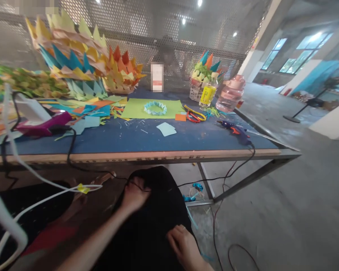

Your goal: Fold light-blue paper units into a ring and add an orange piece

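My left hand (pixel 137 194) lies on my dark-clothed knee just below the table edge. A thin black cord (pixel 98 171) runs past its fingers, which are blurred; whether they grip the cord is unclear. Lower down, my right hand (pixel 183 242) rests on the side of my lap, fingers loosely curled, with nothing visible in them. Above them on the blue tabletop (pixel 124 137) are a pale blue folded-paper ring (pixel 155 108) on a green sheet (pixel 132 109), light blue paper squares (pixel 166 129) and a hot glue gun (pixel 235 131).
Stacked paper crowns (pixel 79 56) and paper strips (pixel 93 109) fill the left side, near a magenta device (pixel 45 122). Scissors (pixel 196 114), a yellow-labelled bottle (pixel 209 92) and a pink bottle (pixel 231 94) stand right. A white cable (pixel 36 173) hangs at left; cords trail across the floor.
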